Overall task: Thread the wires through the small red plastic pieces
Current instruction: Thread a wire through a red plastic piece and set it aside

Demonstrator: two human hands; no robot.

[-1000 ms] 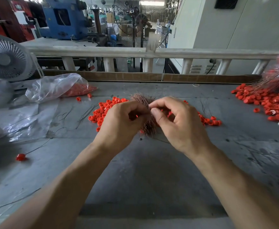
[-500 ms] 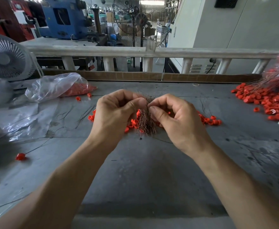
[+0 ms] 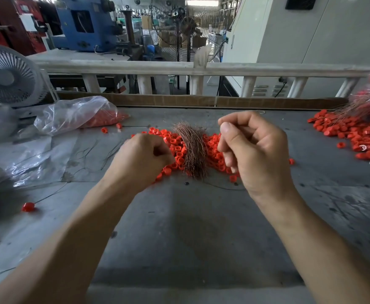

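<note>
A bundle of wires (image 3: 192,150), thin and copper-coloured, lies on the grey surface (image 3: 179,238), resting across a heap of small red pieces (image 3: 175,150). The left hand (image 3: 142,159) sits just left of the bundle, low over the heap with its fingers curled under; what it grips, if anything, I cannot tell. The right hand (image 3: 252,150) is raised just right of the bundle, its thumb pressed against the forefinger in a pinch, with perhaps a fine strand between them, too thin to be sure of.

Far left of the bundle lies a clear plastic bag (image 3: 78,115) with more red pieces inside, and beyond that a white fan (image 3: 6,77). One red piece on a wire (image 3: 28,206) lies alone to the near left. Far right of the bundle is a second red heap (image 3: 355,137) with wires sticking out. Behind the bundle a pale railing (image 3: 179,66) runs along the surface's far edge.
</note>
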